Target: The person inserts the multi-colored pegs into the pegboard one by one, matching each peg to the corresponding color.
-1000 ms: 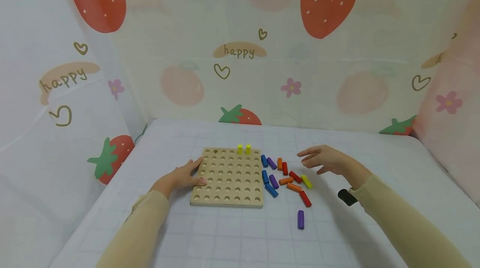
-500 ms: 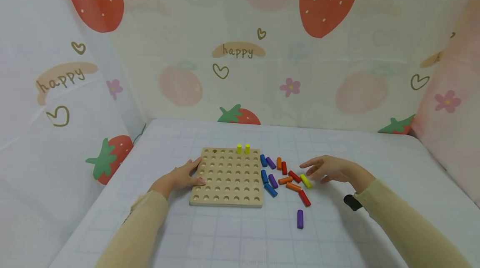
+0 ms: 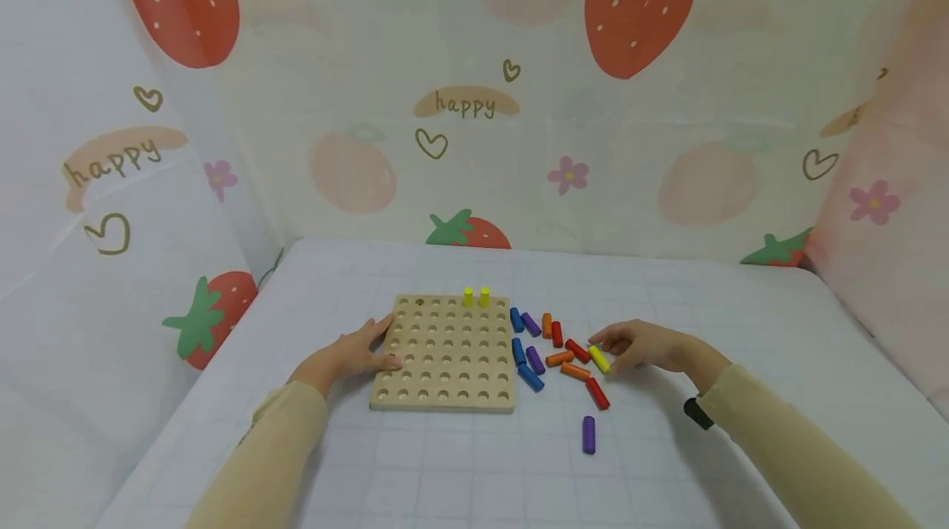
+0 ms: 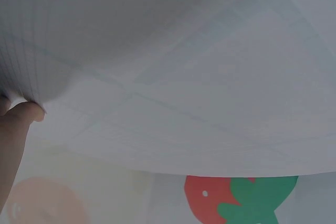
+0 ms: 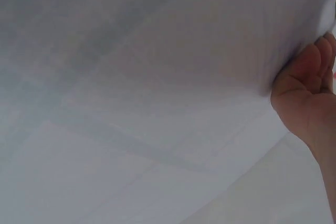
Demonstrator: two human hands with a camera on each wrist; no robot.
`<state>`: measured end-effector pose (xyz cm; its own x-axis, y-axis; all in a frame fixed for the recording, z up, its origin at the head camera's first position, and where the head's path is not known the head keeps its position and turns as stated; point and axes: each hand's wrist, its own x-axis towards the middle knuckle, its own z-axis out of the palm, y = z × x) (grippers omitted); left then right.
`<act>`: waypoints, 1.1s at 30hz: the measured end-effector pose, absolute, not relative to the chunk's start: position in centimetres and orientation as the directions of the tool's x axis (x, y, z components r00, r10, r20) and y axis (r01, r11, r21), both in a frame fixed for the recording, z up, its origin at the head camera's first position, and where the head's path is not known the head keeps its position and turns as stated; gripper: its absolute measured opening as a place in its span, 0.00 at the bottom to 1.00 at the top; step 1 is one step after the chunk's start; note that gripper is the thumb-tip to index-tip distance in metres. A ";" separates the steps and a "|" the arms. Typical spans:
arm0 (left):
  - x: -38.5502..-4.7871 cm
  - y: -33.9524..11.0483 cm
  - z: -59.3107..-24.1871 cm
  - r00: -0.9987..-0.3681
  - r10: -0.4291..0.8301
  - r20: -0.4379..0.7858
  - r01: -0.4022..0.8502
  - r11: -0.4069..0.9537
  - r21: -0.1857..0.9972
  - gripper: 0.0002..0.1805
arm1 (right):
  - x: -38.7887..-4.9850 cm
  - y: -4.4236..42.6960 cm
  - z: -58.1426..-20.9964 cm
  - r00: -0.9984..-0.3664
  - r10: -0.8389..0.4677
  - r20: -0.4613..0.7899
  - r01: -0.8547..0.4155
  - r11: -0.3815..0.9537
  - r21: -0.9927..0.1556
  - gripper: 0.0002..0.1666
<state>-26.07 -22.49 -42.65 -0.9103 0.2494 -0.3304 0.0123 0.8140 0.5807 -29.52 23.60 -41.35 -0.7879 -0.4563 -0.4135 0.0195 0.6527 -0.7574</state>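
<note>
Resting left hand (image 3: pixel 352 353): relaxed, on board (image 3: pixel 455 352).
Right hand (image 3: pixel 647 344): at yellow peg (image 3: pixel 599 360), pinch unclear.
Adjacent red peg (image 3: pixel 577 350): crowding risks knocks.

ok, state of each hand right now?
Left hand: open, touching the left edge of the wooden board.
Right hand: at a yellow peg; can't tell if gripping.

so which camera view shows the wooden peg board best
Head view: it shows the wooden peg board nearly whole, with its holes and two upright yellow pegs; the left hand covers only a little of its left edge. Neither wrist view shows any of it; both show mainly pale cloth.
</note>
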 end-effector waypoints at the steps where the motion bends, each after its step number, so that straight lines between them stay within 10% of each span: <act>1: -26.1 -22.5 -42.7 -0.910 0.253 -0.327 0.017 0.814 0.581 0.55 | -29.5 23.6 -41.4 -0.791 -0.453 -0.411 0.017 0.655 -0.755 0.32; 33: -26.0 -22.5 -42.6 -0.915 0.264 -0.306 0.032 0.801 0.597 0.54 | -29.7 22.5 -41.7 -0.833 -0.415 -0.367 0.021 0.638 -0.770 0.21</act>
